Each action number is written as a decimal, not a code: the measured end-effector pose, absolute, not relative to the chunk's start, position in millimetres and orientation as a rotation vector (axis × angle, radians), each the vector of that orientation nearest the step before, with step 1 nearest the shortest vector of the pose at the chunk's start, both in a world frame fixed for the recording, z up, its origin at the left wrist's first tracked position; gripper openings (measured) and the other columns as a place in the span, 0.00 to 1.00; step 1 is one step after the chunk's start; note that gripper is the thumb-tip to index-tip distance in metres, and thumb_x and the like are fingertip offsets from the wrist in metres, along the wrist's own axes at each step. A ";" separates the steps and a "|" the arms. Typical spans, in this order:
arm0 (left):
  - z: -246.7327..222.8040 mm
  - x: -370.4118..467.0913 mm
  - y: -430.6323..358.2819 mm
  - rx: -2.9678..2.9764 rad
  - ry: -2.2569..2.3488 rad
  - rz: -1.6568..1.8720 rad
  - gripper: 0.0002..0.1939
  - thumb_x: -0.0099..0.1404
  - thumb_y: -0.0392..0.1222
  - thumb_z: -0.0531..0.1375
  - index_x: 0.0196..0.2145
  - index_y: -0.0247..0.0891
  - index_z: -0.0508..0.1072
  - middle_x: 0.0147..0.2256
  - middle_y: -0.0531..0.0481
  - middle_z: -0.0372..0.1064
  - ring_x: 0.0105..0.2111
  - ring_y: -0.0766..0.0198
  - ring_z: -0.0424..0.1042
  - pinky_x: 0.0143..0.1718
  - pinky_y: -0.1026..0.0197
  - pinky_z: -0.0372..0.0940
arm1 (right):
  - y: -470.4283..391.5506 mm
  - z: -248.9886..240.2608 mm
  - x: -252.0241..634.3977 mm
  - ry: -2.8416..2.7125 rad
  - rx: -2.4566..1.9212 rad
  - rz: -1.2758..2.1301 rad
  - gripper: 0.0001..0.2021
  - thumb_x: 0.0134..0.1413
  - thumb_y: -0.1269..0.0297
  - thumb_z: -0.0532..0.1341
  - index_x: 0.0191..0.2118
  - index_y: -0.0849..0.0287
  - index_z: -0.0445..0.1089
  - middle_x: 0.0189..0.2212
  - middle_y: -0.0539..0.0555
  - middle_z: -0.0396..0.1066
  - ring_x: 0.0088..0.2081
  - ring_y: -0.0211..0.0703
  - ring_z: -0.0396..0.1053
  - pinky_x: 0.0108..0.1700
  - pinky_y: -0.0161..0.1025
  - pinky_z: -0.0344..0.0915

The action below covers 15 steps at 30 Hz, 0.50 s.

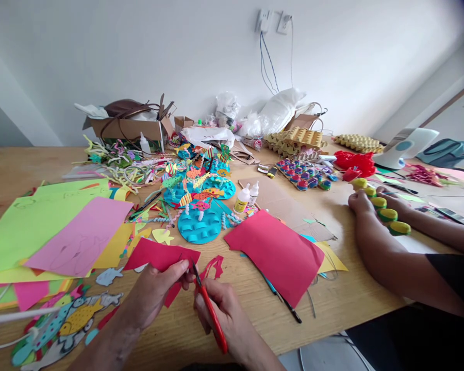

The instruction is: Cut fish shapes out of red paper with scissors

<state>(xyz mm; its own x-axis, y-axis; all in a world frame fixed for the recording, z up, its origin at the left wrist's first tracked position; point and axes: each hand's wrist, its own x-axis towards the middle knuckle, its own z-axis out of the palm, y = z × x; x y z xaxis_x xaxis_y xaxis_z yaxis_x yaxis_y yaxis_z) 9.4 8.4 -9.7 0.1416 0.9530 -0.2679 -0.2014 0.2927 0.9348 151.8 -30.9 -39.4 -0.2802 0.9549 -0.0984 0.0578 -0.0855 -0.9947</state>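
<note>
My left hand [163, 286] pinches a piece of red paper [154, 254] between thumb and fingers near its right end. In my right hand [226, 309] are red-handled scissors [212, 315], their dark blades pointing up at the paper's edge beside my left fingertips. A thin curled red paper scrap [214, 265] lies just beyond the blades. To the right rests a large red sheet [276, 252] with a curved cut along its left side. Beyond my hands stands a blue round base [199, 224] with paper fish on curly stems.
Green sheets [19, 226] and a pink sheet [83, 237] lie left, above paper fish cutouts [81, 317]. Two glue bottles [242, 199] stand mid-table. At right, a co-worker's arms [375, 252] hold a painted egg-carton strip [386, 214]. Egg trays [296, 138] are stacked behind.
</note>
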 end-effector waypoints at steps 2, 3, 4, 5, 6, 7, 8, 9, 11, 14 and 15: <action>-9.6 9.5 7.8 0.893 1.093 1.009 0.07 0.50 0.41 0.64 0.21 0.35 0.78 0.19 0.51 0.75 0.22 0.63 0.69 0.28 0.62 0.66 | -31.3 -38.8 152.3 -1.401 -1.132 1.509 0.18 0.54 0.53 0.52 0.20 0.58 0.54 0.14 0.44 0.50 0.18 0.32 0.49 0.20 0.31 0.47; -10.3 9.6 7.4 0.893 1.099 1.011 0.07 0.50 0.41 0.64 0.20 0.35 0.78 0.19 0.51 0.75 0.22 0.63 0.69 0.27 0.62 0.66 | -31.5 -38.9 152.3 -1.393 -1.131 1.513 0.19 0.55 0.51 0.53 0.20 0.58 0.54 0.14 0.44 0.51 0.18 0.32 0.49 0.20 0.31 0.47; -11.4 9.8 7.0 0.893 1.105 1.017 0.08 0.50 0.41 0.64 0.20 0.35 0.78 0.19 0.51 0.74 0.22 0.63 0.69 0.27 0.62 0.65 | -31.6 -39.2 152.3 -1.386 -1.135 1.510 0.19 0.55 0.50 0.53 0.20 0.58 0.53 0.14 0.44 0.50 0.18 0.31 0.49 0.20 0.31 0.47; -12.9 9.9 6.5 0.897 1.112 1.022 0.08 0.51 0.41 0.63 0.20 0.35 0.78 0.19 0.50 0.74 0.22 0.62 0.69 0.27 0.62 0.65 | -31.6 -39.6 152.3 -1.384 -1.138 1.507 0.20 0.55 0.49 0.53 0.20 0.58 0.53 0.14 0.43 0.50 0.18 0.31 0.48 0.20 0.31 0.47; -14.4 10.2 6.0 0.901 1.120 1.028 0.08 0.51 0.42 0.63 0.21 0.35 0.79 0.19 0.50 0.74 0.23 0.62 0.69 0.28 0.62 0.65 | -31.7 -40.1 152.2 -1.382 -1.138 1.504 0.21 0.55 0.48 0.53 0.20 0.58 0.53 0.15 0.43 0.50 0.18 0.31 0.48 0.20 0.30 0.47; -15.9 10.4 5.5 0.906 1.126 1.030 0.08 0.52 0.42 0.63 0.22 0.35 0.79 0.20 0.50 0.75 0.24 0.62 0.69 0.29 0.62 0.65 | -31.7 -40.7 152.2 -1.383 -1.136 1.504 0.21 0.55 0.48 0.53 0.20 0.58 0.53 0.15 0.43 0.49 0.19 0.31 0.48 0.20 0.30 0.46; -17.2 10.7 5.1 0.912 1.128 1.031 0.08 0.52 0.42 0.63 0.22 0.35 0.79 0.20 0.50 0.75 0.24 0.61 0.70 0.30 0.62 0.65 | -31.8 -41.2 152.2 -1.383 -1.133 1.504 0.21 0.55 0.48 0.53 0.20 0.58 0.53 0.15 0.43 0.49 0.19 0.31 0.48 0.20 0.30 0.46; -18.0 11.0 4.7 0.918 1.127 1.027 0.08 0.53 0.42 0.62 0.23 0.36 0.79 0.20 0.50 0.75 0.25 0.61 0.70 0.30 0.61 0.65 | -32.0 -41.7 152.1 -1.382 -1.128 1.503 0.21 0.55 0.48 0.52 0.20 0.58 0.53 0.15 0.43 0.50 0.19 0.30 0.48 0.20 0.30 0.46; -18.5 11.7 4.4 0.925 1.127 1.025 0.08 0.53 0.42 0.62 0.22 0.36 0.79 0.20 0.50 0.74 0.25 0.61 0.70 0.31 0.61 0.65 | -32.4 -42.3 152.1 -1.374 -1.124 1.499 0.20 0.56 0.49 0.52 0.21 0.58 0.53 0.16 0.43 0.50 0.19 0.30 0.48 0.20 0.30 0.46; -17.7 12.8 4.7 0.916 1.131 1.034 0.08 0.51 0.42 0.63 0.20 0.36 0.78 0.19 0.51 0.73 0.24 0.61 0.69 0.30 0.60 0.65 | -32.9 -42.6 152.2 -1.353 -1.117 1.517 0.20 0.55 0.49 0.53 0.21 0.58 0.54 0.15 0.43 0.50 0.18 0.30 0.47 0.20 0.30 0.46; -17.5 13.0 4.9 0.915 1.130 1.033 0.08 0.50 0.42 0.63 0.20 0.36 0.78 0.19 0.51 0.73 0.24 0.61 0.69 0.30 0.60 0.65 | -33.0 -42.7 152.3 -1.345 -1.117 1.527 0.20 0.55 0.49 0.53 0.21 0.58 0.54 0.15 0.43 0.50 0.18 0.30 0.47 0.19 0.30 0.45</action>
<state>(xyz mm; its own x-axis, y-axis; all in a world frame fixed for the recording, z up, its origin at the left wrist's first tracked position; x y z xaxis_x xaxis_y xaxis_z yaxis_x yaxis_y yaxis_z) 13.0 4.9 -17.5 0.1073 0.9597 -0.2598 -0.1724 0.2753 0.9458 152.3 -33.0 -42.7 -0.2925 0.9501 -0.1084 -0.0120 -0.1170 -0.9931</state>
